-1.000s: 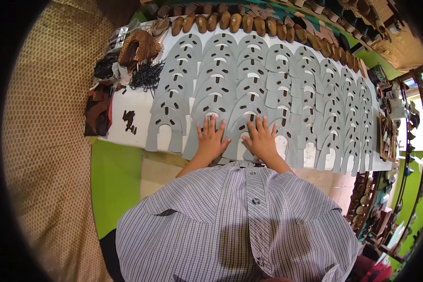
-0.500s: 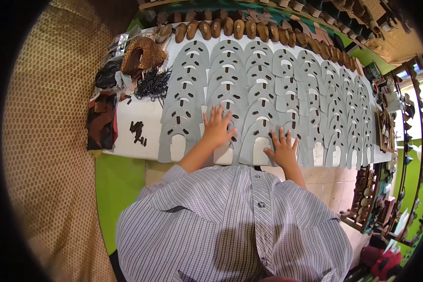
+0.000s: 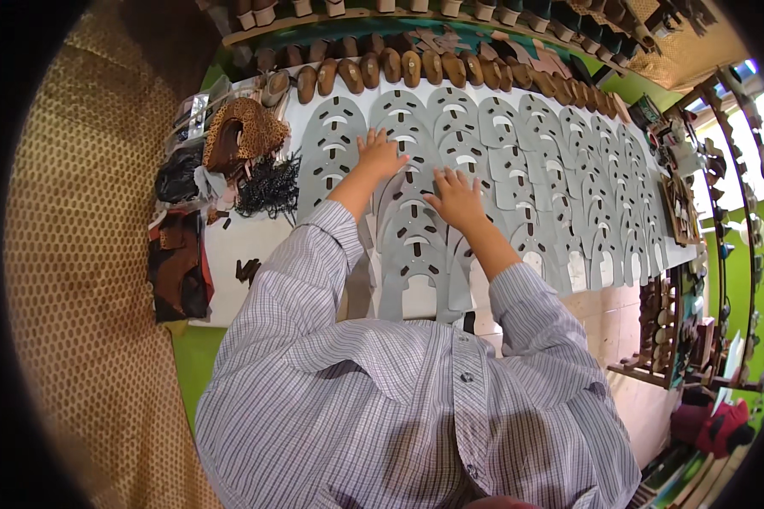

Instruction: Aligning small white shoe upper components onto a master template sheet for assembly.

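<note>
Grey U-shaped shoe upper pieces (image 3: 417, 248), each with small dark strips on it, lie overlapping in several columns on a white table (image 3: 244, 239). My left hand (image 3: 379, 156) reaches over the second column from the left, fingers spread, near its upper part. Lower and to the right, my right hand (image 3: 458, 199) is over the third column with its fingers apart. Both hands seem to rest on the pieces; whether they press on them I cannot tell. A few loose dark strips (image 3: 248, 270) lie on the table's left side, partly behind my left sleeve.
Brown wooden shoe lasts (image 3: 412, 69) line the table's far edge. At the left are a leopard-print piece (image 3: 244, 131), a tangle of black cords (image 3: 267, 188) and brown and black scraps (image 3: 181, 263). A rack of shoes (image 3: 721, 195) stands at the right.
Both hands have moved farther from my body, up the columns. My body leans closer over the table, and more of both sleeves shows. Some grey pieces near the front edge have shifted.
</note>
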